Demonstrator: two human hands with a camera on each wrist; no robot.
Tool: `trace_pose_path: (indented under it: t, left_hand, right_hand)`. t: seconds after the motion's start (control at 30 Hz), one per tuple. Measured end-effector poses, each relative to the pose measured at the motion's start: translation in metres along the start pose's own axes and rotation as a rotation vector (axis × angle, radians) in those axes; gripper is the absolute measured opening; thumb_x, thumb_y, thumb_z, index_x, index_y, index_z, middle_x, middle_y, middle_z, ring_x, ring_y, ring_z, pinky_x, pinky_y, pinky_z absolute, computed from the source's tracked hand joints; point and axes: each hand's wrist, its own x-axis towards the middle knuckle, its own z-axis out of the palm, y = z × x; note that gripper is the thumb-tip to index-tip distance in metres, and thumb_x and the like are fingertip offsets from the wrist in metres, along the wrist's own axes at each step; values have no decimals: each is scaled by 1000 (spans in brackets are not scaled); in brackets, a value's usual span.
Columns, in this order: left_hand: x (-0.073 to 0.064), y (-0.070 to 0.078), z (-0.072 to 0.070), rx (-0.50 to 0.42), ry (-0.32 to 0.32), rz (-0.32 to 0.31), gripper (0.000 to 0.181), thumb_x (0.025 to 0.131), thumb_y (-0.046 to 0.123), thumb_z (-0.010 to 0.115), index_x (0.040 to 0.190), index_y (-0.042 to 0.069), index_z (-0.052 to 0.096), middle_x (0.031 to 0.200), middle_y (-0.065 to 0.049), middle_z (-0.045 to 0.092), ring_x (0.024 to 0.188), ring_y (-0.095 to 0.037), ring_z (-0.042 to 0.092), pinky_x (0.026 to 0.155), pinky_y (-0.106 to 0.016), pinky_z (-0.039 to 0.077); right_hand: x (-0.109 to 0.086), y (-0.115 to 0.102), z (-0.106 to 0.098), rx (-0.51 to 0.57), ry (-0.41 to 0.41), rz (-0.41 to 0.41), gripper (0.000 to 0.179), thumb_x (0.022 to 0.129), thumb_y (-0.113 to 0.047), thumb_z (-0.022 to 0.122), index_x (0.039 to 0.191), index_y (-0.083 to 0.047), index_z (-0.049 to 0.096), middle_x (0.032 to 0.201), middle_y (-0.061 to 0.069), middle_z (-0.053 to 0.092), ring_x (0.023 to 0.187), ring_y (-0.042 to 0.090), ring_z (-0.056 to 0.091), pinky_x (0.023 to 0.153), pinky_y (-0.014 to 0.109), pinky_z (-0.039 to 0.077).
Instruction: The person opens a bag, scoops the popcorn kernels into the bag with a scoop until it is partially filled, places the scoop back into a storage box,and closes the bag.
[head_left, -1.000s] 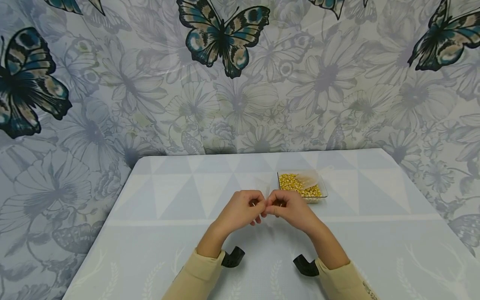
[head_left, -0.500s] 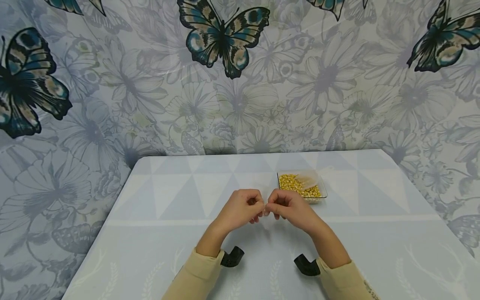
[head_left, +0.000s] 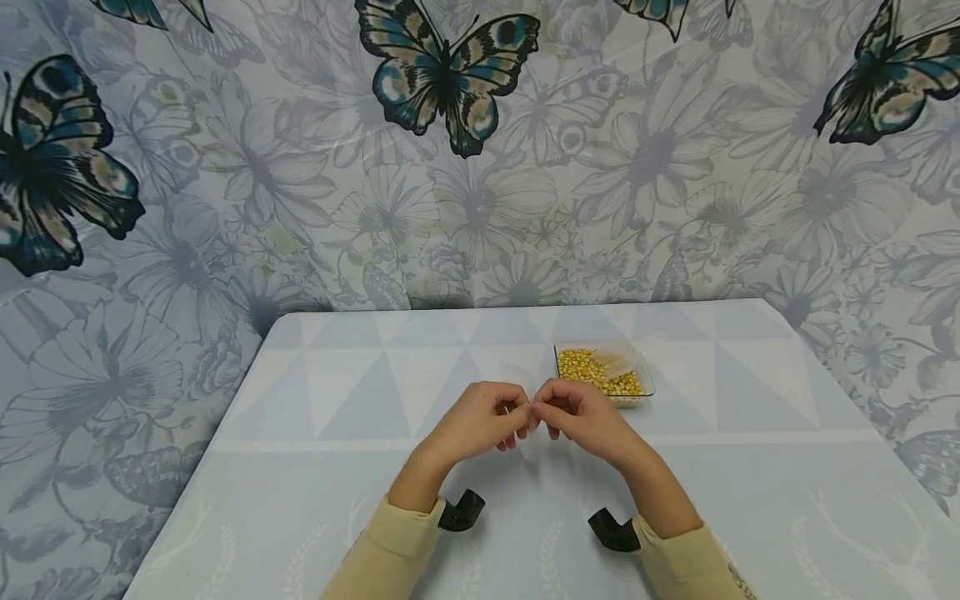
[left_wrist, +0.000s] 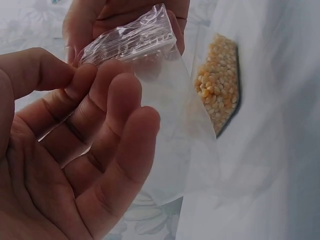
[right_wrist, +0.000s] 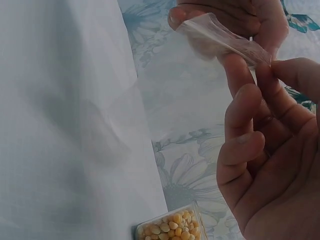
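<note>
Thumb and index finger of the left hand pinch one top corner of a clear zip-lock bag; the other fingers are loosely bent. The right hand pinches the opposite end of that top edge, where the bag's crinkled plastic shows in the right wrist view. Both sets of fingertips are close together above the table. The bag hangs below them and looks flat, with nothing visible inside. In the head view it is hardly visible.
Just behind the right hand stands a clear rectangular container of yellow corn kernels. A translucent piece lies on the corn, its kind unclear. The patterned table reaches back to a butterfly-print wall. Black curved mounts sit at both wrists.
The fingertips part slightly half a second ago and are closer together again now. The left wrist has shifted a little to the left. The corn container has not moved.
</note>
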Motion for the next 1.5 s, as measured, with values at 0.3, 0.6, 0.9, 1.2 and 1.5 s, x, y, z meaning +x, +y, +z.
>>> trace_pose_path:
  t: [0.3,0.6,0.9,1.2,1.5]
  left_hand:
    - [0,-3,2,-5,-5,18,24,95,12,53,75,16,65,53,0,50,51,-33,57,51,-25,38]
    - [1,-3,4,3,28,15,25,92,13,56,68,7,60,52,2,45,43,-14,50,49,-25,40]
    - [2,-4,4,-34,56,8,29,90,9,56,62,13,51,51,3,39,45,-12,48,50,-30,49]
    - [1,-5,-10,-50,115,-18,26,85,7,53,59,13,49,49,4,36,44,-11,42,50,-34,52]
    - [1,-7,-10,-58,90,-24,25,90,9,53,66,9,59,49,2,41,44,-23,50,53,-37,54]
  right_hand:
    - [1,4,2,-49,10,-68,12,98,-10,61,88,-8,67,68,11,59,57,18,53,55,26,44]
    - [1,5,4,-76,18,-101,13,98,-9,61,86,-12,67,74,19,60,61,14,55,57,28,48]
    - [2,3,2,-119,53,-85,13,96,-8,63,84,-12,67,69,7,60,60,10,53,55,26,46]
    - [0,7,-10,-121,178,-76,14,94,-5,63,81,-10,64,76,8,62,57,16,54,54,28,45]
    - [1,5,-7,-131,176,-70,13,94,-5,62,82,-10,65,77,15,62,57,21,55,52,27,45]
